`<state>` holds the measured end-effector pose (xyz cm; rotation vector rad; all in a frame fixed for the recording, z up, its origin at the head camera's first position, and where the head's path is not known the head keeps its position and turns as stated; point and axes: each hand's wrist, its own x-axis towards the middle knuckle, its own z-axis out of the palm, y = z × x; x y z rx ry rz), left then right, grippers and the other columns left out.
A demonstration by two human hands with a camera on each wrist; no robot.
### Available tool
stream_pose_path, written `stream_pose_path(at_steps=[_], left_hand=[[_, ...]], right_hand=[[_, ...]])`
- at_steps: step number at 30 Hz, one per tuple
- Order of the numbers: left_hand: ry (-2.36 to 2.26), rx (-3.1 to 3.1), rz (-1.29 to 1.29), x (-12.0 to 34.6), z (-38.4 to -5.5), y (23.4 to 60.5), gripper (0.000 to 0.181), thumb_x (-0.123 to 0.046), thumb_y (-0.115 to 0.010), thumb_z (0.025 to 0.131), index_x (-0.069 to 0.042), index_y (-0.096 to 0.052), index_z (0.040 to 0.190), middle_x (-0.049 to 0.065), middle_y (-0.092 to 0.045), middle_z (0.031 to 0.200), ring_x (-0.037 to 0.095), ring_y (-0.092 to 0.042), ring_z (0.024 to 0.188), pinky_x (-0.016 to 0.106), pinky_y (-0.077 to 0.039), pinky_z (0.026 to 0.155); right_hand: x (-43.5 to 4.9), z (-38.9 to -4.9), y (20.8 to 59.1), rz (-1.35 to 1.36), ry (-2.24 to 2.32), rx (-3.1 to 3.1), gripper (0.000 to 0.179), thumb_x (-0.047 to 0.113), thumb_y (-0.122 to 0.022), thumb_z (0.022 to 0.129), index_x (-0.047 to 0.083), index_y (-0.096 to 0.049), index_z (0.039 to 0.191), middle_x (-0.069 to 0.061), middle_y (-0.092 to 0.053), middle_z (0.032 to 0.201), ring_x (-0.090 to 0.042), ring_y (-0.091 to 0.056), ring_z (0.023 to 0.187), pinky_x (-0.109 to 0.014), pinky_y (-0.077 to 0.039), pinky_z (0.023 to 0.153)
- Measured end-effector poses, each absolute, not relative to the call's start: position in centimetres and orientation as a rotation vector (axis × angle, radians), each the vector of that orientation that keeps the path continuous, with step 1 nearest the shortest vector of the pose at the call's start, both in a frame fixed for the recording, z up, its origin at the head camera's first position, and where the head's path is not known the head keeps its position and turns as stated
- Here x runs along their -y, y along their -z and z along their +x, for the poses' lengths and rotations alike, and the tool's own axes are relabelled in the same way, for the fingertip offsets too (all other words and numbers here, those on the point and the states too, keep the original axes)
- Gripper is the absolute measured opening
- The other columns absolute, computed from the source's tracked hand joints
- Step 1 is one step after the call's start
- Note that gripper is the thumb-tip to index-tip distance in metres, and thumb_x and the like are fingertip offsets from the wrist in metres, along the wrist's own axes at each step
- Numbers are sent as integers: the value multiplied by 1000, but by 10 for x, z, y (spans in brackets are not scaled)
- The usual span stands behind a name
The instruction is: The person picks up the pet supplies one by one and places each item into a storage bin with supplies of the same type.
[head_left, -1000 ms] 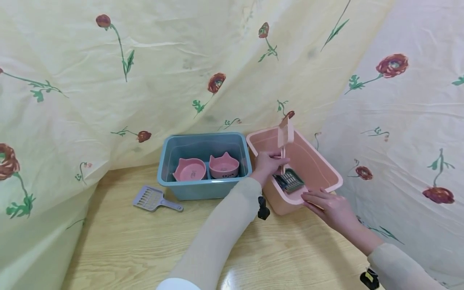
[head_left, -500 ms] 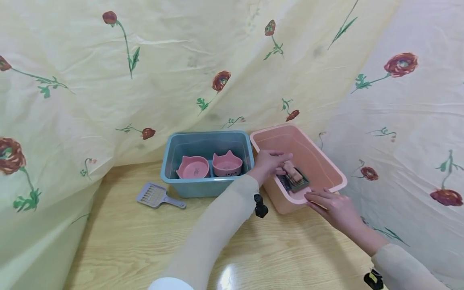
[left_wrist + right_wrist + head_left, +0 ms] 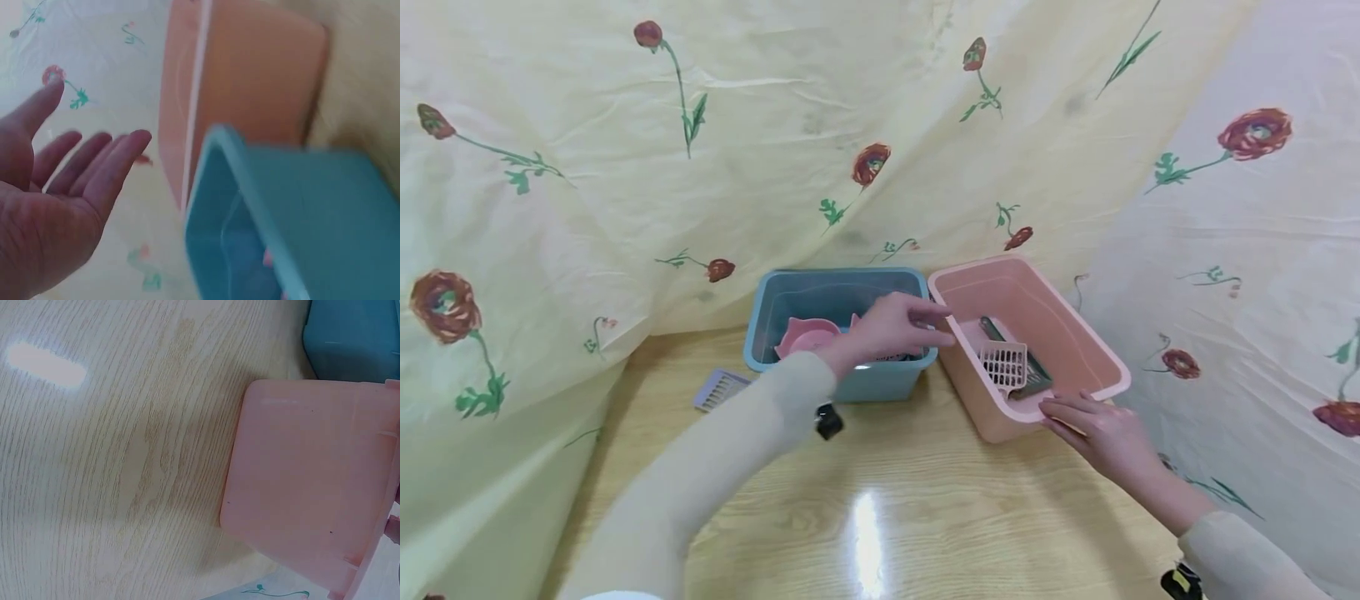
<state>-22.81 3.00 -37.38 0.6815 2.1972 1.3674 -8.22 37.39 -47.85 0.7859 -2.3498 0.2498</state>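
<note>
My left hand (image 3: 901, 327), its fingers extended and holding nothing, hovers over the right part of the blue bin (image 3: 838, 379). Behind it in the head view, a pink cat-eared bowl (image 3: 808, 333) shows inside that bin; a second pink bowl is mostly hidden. At the near rim of the pink bin (image 3: 1075, 354), my right hand (image 3: 1101, 433) grips the edge, fingers over the rim and thumb outside. Inside the pink bin lie a pale pink litter scoop (image 3: 1004, 365) and a dark green litter scoop (image 3: 1036, 375). The right wrist view barely catches the right fingertips (image 3: 392, 529).
A lavender litter scoop (image 3: 720, 388) lies on the wooden table (image 3: 790, 517), its handle hidden behind the left forearm. The two bins stand side by side against a flowered cloth (image 3: 760, 167) that hangs at the back and both sides.
The left hand has let go of the pale pink litter scoop, which dropped into the pink bin, and moved left over the blue bin. The right hand stays on the pink rim.
</note>
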Motion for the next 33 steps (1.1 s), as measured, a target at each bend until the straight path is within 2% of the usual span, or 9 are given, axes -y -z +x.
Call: stream_pose_path(at_steps=[5, 11, 13, 16, 18, 19, 23, 29, 33], left_hand=[[-1063, -2368, 947, 38, -220, 365, 51, -31, -88, 91, -21, -73, 139, -4, -77, 128, 11, -73, 115, 28, -61, 92], [-813, -2421, 1126, 116, -204, 365, 54, -25, -91, 88, -12, -74, 138, 3, -76, 131, 23, -72, 121, 40, -62, 98], [-764, -2404, 1134, 136, -200, 366, 56, -26, -91, 87, -10, -73, 138, 4, -78, 125, 21, -77, 96, 35, -63, 91], [-650, -2410, 1123, 159, -195, 371, 57, -33, -91, 88, -13, -74, 138, 0, -78, 100, 12, -59, 69, 28, -55, 71], [-572, -2424, 1106, 171, -193, 376, 57, -36, -91, 87, -15, -74, 137, -2, -77, 99, 11, -54, 71, 29, -51, 69], [-526, -2435, 1107, 177, -192, 379, 56, -37, -90, 87, -16, -75, 137, -1, -77, 100, 11, -61, 79, 30, -53, 72], [-432, -2473, 1135, 197, -189, 397, 53, -33, -92, 86, -16, -77, 134, 1, -77, 128, 21, -70, 116, 43, -59, 96], [-467, -2492, 1099, 212, -195, 425, 54, -29, -94, 83, -14, -77, 132, 2, -78, 126, 25, -71, 119, 52, -57, 103], [-484, -2530, 1155, 220, -200, 452, 53, -23, -95, 81, -12, -78, 129, -3, -79, 114, 19, -71, 103, 44, -59, 92]], right_hand=[[-375, -80, 479, 776, -244, 2347, 67, 58, -40, 112, 9, -85, 100, -12, -82, 97, -36, -79, 77, -60, -63, 69], [-378, -78, 481, 765, -256, 2343, 67, 59, -41, 111, 10, -85, 100, -10, -82, 96, -36, -79, 76, -60, -63, 64], [-379, -77, 481, 765, -253, 2338, 67, 59, -41, 111, 10, -84, 99, -10, -82, 96, -37, -78, 76, -60, -62, 61], [-379, -77, 481, 763, -240, 2334, 66, 59, -41, 111, 11, -84, 99, -11, -82, 96, -38, -78, 74, -59, -61, 58], [-379, -77, 481, 762, -231, 2336, 66, 59, -41, 112, 12, -84, 99, -11, -82, 96, -37, -78, 73, -59, -61, 57], [-378, -77, 481, 761, -228, 2338, 66, 60, -40, 111, 12, -84, 99, -11, -82, 96, -37, -78, 73, -58, -61, 57], [-378, -79, 482, 761, -241, 2340, 67, 60, -41, 111, 11, -84, 99, -11, -82, 95, -36, -78, 73, -59, -62, 60], [-379, -84, 483, 788, -244, 2315, 66, 59, -43, 111, 10, -84, 98, -12, -81, 94, -36, -78, 73, -58, -61, 56], [-378, -86, 483, 804, -234, 2316, 66, 58, -42, 112, 10, -85, 98, -11, -82, 95, -38, -78, 74, -58, -61, 56]])
